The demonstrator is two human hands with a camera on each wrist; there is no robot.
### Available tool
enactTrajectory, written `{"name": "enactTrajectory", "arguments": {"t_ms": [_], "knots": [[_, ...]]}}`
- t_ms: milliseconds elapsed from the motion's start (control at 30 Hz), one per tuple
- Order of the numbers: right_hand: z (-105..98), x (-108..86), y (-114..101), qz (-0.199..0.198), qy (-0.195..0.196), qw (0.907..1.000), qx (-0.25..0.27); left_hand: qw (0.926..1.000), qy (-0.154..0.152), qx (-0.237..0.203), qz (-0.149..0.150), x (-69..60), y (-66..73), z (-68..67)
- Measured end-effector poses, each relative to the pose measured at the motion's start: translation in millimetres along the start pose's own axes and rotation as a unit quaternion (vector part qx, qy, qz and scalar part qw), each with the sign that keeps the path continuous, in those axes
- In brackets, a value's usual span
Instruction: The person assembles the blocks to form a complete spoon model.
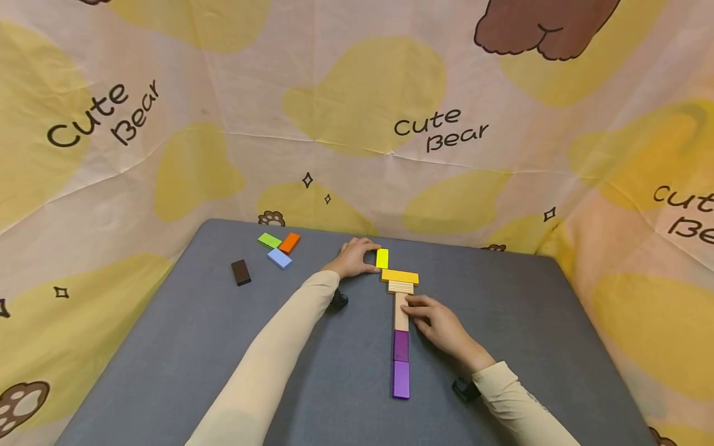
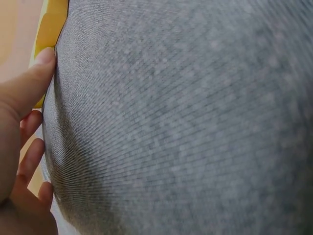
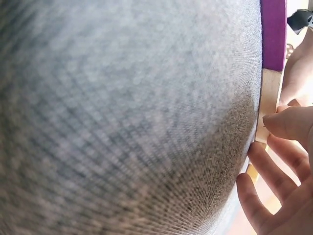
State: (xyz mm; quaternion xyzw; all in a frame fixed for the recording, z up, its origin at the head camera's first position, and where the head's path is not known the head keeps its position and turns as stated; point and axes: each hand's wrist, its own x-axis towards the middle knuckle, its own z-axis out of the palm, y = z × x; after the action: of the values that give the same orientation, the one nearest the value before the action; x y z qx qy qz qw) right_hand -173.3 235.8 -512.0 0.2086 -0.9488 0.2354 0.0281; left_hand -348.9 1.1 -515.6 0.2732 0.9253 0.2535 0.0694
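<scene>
My left hand [image 1: 352,257] pinches a bright yellow block [image 1: 382,258] between thumb and index finger, at the far end of a row of blocks. Nearest to it lies an orange-yellow block [image 1: 400,277], set crosswise. Below that come thin pale wooden pieces [image 1: 401,287], then a plain wooden block [image 1: 401,316] and two purple blocks [image 1: 401,345] end to end. Fingers of my right hand [image 1: 443,323] touch the plain wooden block from its right side. In the right wrist view the thumb [image 3: 286,122] lies against that block, with the other fingers spread.
On the grey table [image 1: 184,359], at the far left, lie a green block [image 1: 270,240], an orange block [image 1: 289,243], a light blue block [image 1: 279,258] and a dark brown block [image 1: 241,272]. A printed cloth [image 1: 357,124] hangs behind the table and at its sides.
</scene>
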Motion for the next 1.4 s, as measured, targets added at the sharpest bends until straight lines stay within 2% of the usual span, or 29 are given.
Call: {"name": "enactTrajectory", "arguments": {"t_ms": [167, 467, 633, 767, 867, 967, 1100, 1267, 1400], "knots": [[0, 0.3, 0, 0.007, -0.005, 1.0, 0.002, 1.0, -0.006, 0.006, 0.0, -0.5, 0.2, -0.7], [2, 0.4, -1, -0.01, 0.012, 0.9999, 0.0, 0.9997, -0.021, 0.01, 0.0, -4.9, -3.1, -3.2], [3, 0.0, -1, -0.001, 0.006, 1.0, 0.006, 0.9993, -0.035, 0.014, 0.006, -12.4, -9.1, -13.8], [3, -0.6, -1, 0.003, 0.003, 1.0, 0.003, 0.9996, -0.026, -0.002, 0.011, -23.3, -18.0, -29.5], [2, -1.1, -1, 0.001, 0.004, 1.0, 0.007, 0.9995, 0.005, -0.024, 0.017, -35.6, -26.9, -43.3], [1, -1.6, -1, -0.001, 0.006, 1.0, 0.007, 0.9973, 0.053, -0.048, 0.014, -51.7, -37.5, -57.5], [0, -1.3, -2, -0.002, 0.005, 1.0, 0.004, 0.9883, 0.124, -0.089, -0.01, -77.3, -54.5, -72.5], [1, -1.3, -2, 0.0, 0.002, 1.0, 0.006, 0.9729, 0.196, -0.108, -0.058, -111.1, -79.3, -78.6], [1, -1.7, -1, 0.001, 0.0, 1.0, 0.004, 0.9629, 0.227, -0.106, -0.101, -133.5, -95.9, -76.4]]}}
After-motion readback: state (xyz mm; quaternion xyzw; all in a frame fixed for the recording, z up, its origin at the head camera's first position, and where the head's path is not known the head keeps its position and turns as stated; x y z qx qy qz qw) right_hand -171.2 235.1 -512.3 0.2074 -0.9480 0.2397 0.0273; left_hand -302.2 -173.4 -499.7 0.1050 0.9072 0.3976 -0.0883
